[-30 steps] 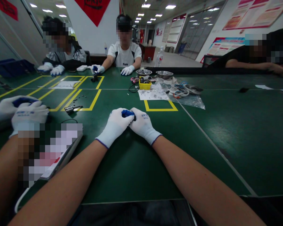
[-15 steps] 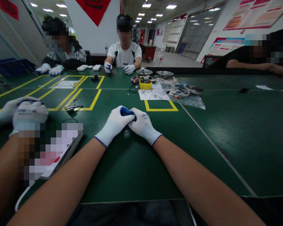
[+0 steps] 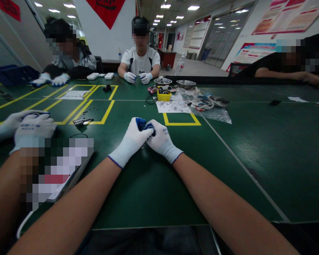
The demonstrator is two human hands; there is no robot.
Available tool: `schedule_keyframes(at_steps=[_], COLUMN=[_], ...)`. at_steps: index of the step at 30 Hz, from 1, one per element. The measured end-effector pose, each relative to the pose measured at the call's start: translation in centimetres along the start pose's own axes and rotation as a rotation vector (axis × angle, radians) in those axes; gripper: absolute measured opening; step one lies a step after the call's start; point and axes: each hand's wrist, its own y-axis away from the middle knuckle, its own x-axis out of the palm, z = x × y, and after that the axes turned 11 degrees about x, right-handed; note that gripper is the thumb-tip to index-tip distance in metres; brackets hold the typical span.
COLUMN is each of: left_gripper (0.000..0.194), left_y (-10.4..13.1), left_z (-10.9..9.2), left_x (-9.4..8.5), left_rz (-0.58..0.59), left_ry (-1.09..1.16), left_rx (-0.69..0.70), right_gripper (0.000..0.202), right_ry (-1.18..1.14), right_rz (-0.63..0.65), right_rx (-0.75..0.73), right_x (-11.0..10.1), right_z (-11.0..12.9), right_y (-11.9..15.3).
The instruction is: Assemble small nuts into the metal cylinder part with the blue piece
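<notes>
Dark part [image 3: 151,128] is held near a tiny piece [image 3: 143,148].

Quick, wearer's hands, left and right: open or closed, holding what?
Left hand: closed, fingers curled, holding a small round part, mostly hidden.
Right hand: closed on the same part.

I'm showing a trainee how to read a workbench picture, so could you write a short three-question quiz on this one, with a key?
1. True or false: the camera wearer's left hand and right hand are held far apart.
2. How many metal bowls stand on the table?
3. Which is nearest the wearer? A: metal bowls; B: yellow bin; C: plastic bottle.

Key:
1. False; they meet at a small, mostly hidden part.
2. Two.
3. B.
</notes>
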Motion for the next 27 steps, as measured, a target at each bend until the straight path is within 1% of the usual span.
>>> schedule_keyframes(at_steps=[3,5,8,12,16,22,27], left_gripper=[0.064,0.068,0.067,0.062,0.063,0.062,0.064], left_y=[-0.3,-0.5,-0.5,-0.2,0.0,0.0,-0.2], left_z=[0.2,0.5,0.8,0.7,0.4,0.6,0.8], left_x=[0.2,0.3,0.3,-0.1,-0.3,-0.5,-0.8], left_rz=[0.022,0.049,0.104,0.161,0.196,0.219,0.243], left_ry=[0.168,0.245,0.322,0.331,0.354,0.316,0.301], left_rx=[-0.033,-0.020,0.052,0.133,0.161,0.204,0.201], right_gripper=[0.009,0.009,0.010,0.008,0.006,0.007,0.005], right_ry=[-0.022,-0.022,-0.035,-0.069,-0.114,-0.045,-0.060], right_rz=[0.013,0.028,0.044,0.041,0.014,0.029,0.030], right_rx=[-0.009,-0.020,-0.045,-0.085,-0.124,-0.047,-0.073], right_x=[-0.1,-0.2,-0.3,-0.2,0.0,-0.1,-0.1], right_z=[0.3,0.5,0.7,0.6,0.5,0.8,0.7], right_y=[0.1,0.1,0.2,0.2,0.2,0.2,0.2])
